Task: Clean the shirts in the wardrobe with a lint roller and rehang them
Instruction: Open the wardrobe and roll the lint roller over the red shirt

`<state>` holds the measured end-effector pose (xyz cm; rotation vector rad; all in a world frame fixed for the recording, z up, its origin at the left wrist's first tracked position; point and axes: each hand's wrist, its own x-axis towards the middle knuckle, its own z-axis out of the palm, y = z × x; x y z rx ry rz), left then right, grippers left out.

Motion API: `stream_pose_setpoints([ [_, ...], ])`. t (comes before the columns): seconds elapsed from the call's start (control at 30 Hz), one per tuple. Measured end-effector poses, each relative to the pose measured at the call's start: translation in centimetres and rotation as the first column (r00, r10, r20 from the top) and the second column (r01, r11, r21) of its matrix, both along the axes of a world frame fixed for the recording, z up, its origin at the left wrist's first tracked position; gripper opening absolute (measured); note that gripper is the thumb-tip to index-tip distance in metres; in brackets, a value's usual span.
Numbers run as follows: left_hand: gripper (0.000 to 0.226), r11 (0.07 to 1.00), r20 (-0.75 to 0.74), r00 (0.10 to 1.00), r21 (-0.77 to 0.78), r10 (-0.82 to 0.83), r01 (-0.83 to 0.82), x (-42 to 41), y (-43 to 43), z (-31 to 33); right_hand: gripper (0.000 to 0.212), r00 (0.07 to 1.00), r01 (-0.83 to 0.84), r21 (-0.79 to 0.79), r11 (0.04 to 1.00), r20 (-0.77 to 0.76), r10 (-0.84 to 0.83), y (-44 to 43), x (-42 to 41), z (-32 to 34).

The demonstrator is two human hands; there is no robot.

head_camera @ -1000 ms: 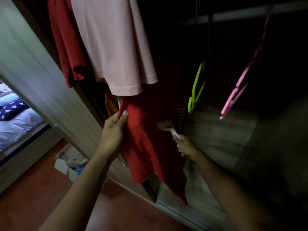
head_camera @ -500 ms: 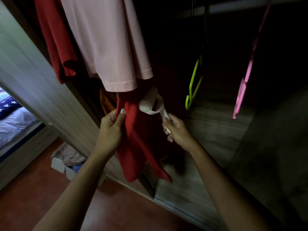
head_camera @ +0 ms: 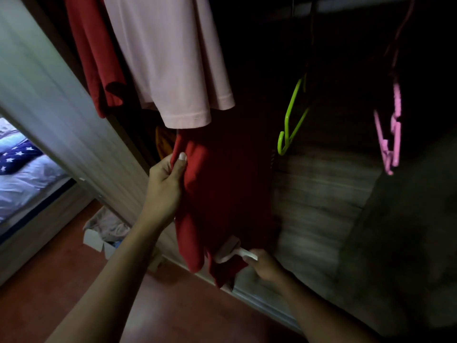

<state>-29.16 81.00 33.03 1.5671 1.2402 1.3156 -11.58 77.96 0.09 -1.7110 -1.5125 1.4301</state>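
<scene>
Your left hand (head_camera: 166, 180) was up at the left edge of the long red cloth shirt (head_camera: 222, 189), thumb laid flat across the front and fingers curled behind, so the fabric was pinched tight between them and drawn out to the left. Down low, your right hand (head_camera: 263, 264) was closed around the white plastic handle of the lint roller (head_camera: 230, 251), and the pale roller head was pressed against the red shirt right near its bottom hem. That red shirt hung inside the dark wardrobe, its top hidden behind the hem of a pale pink knit shirt (head_camera: 173, 58) hanging above and in front of it, and a second red garment (head_camera: 99, 60) hung just left of the pink one. To the right, a lime green plastic hanger (head_camera: 291, 122) and a pink plastic hanger (head_camera: 390, 134) dangled bare, well apart from the shirt you were working. The grey wood-grain wardrobe door (head_camera: 49, 100) ran along your left; past it sat a bed with a navy star-print cover (head_camera: 17, 157) and a white cardboard box of cloths (head_camera: 99, 240) on the reddish floor.
</scene>
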Motion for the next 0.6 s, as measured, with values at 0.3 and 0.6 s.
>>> stream_pose_setpoints([
  [0.3,0.045,1.0,-0.003,1.0,-0.004,0.005,-0.005,-0.4,0.0,0.1,0.029,0.967,0.254,0.245,0.936,-0.03,-0.254,3.9,2.7,8.0],
  [0.6,0.035,0.999,-0.042,0.999,-0.031,0.023,-0.024,0.5,0.0,0.0,0.047,0.874,0.41,0.491,0.769,-0.452,-0.177,6.3,4.9,18.8],
])
